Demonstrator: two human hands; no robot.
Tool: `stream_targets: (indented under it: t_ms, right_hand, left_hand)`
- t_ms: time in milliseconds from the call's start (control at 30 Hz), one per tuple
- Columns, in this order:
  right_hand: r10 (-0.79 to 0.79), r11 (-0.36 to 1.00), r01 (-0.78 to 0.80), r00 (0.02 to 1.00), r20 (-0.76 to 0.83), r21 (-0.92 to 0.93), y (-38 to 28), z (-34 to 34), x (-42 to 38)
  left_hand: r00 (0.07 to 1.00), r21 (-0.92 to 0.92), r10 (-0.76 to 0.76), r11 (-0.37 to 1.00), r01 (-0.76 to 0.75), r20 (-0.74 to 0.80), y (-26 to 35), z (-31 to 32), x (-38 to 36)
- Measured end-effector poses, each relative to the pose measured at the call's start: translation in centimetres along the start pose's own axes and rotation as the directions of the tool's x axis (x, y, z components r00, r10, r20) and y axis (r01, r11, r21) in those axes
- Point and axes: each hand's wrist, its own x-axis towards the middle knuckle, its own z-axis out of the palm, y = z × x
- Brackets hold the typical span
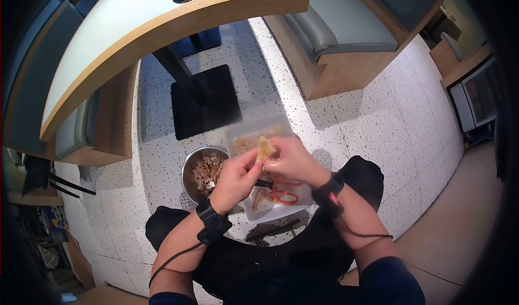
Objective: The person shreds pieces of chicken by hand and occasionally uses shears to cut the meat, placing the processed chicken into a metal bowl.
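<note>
Between my left hand (236, 174) and my right hand (296, 160) is a pale yellowish piece of meat (265, 147), pinched by the fingers of both. Its exact kind I cannot make out. Below it stands a translucent plastic bin (239, 125) with more pale pieces (251, 141) at its far end. Scissors with orange-red handles (285, 197) lie in the bin's near half, partly hidden under my right hand. A brownish piece (263, 201) rests beside them. Left of the bin is a steel bowl (185, 171) holding brown meat scraps (207, 171).
A white table (124, 24) with a wooden edge overhangs the far left, its black base plate (205, 102) on the speckled floor (346, 126). Grey bench seats (354, 27) flank it. My knees in black trousers (363, 178) are on both sides of the bin.
</note>
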Motion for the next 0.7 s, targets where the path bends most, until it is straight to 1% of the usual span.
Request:
stream_targets:
  t_ms: [33,100,167,200,233,267,333,400,467,533,567,633,700]
  right_hand:
    - [-0.002,0.994,0.002,1.000,0.003,-0.108,-0.3,-0.1,-0.1]
    - [-0.010,0.996,0.011,1.000,0.012,-0.089,-0.2,-0.3,-0.1]
    - [-0.019,0.997,0.020,1.000,0.022,-0.070,-0.2,-0.5,-0.1]
    - [-0.012,1.000,0.012,0.999,0.045,-0.014,-0.3,-0.7,-0.1]
    - [-0.006,0.999,0.003,0.998,0.069,0.041,-0.3,-0.8,-0.1]
    - [-0.005,0.999,0.003,0.998,0.069,0.040,-0.2,-0.9,0.0]
    - [-0.008,1.000,0.009,0.997,0.082,-0.008,0.0,-0.8,0.0]
    - [0.001,1.000,-0.002,0.997,0.079,0.004,-0.6,-0.7,-0.1]
    - [0.010,1.000,-0.012,0.997,0.074,0.015,-0.7,-0.5,-0.1]
    - [-0.051,0.990,0.054,0.998,0.028,-0.130,-0.3,-0.1,-0.1]
    - [-0.052,0.990,0.055,0.998,0.028,-0.130,-0.1,0.2,-0.1]
    - [-0.091,0.969,0.081,0.995,-0.033,-0.234,0.1,0.6,-0.1]
    - [-0.089,0.970,0.076,0.995,-0.047,-0.231,-0.1,0.5,-0.1]
  left_hand:
    - [1.000,0.020,0.017,1.000,-0.017,-0.013,0.0,0.1,0.0]
    - [0.999,0.042,0.035,0.999,-0.034,-0.023,0.3,0.2,-0.1]
    - [0.999,-0.202,-0.052,0.978,0.051,0.000,0.8,0.2,-0.3]
    - [0.999,-0.202,-0.051,0.978,0.051,0.002,0.9,0.1,-0.3]
    - [0.997,-0.249,-0.070,0.966,0.076,0.033,1.0,-0.1,-0.3]
    - [0.994,-0.294,-0.086,0.950,0.101,0.064,1.0,-0.2,-0.2]
    - [0.992,-0.304,-0.095,0.946,0.114,0.078,1.2,-0.3,-0.2]
    - [0.990,-0.313,-0.105,0.941,0.129,0.091,1.1,-0.2,-0.2]
    - [0.993,-0.246,-0.095,0.963,0.111,0.076,0.6,0.0,-0.1]
    - [0.991,-0.253,-0.092,0.961,0.115,0.101,-0.1,0.0,0.0]
    - [0.988,-0.258,-0.087,0.959,0.118,0.127,-0.2,0.0,0.0]
    - [0.987,-0.269,-0.107,0.953,0.136,0.118,-0.1,0.1,0.0]
    - [0.985,-0.281,-0.129,0.947,0.156,0.111,0.1,0.1,0.0]
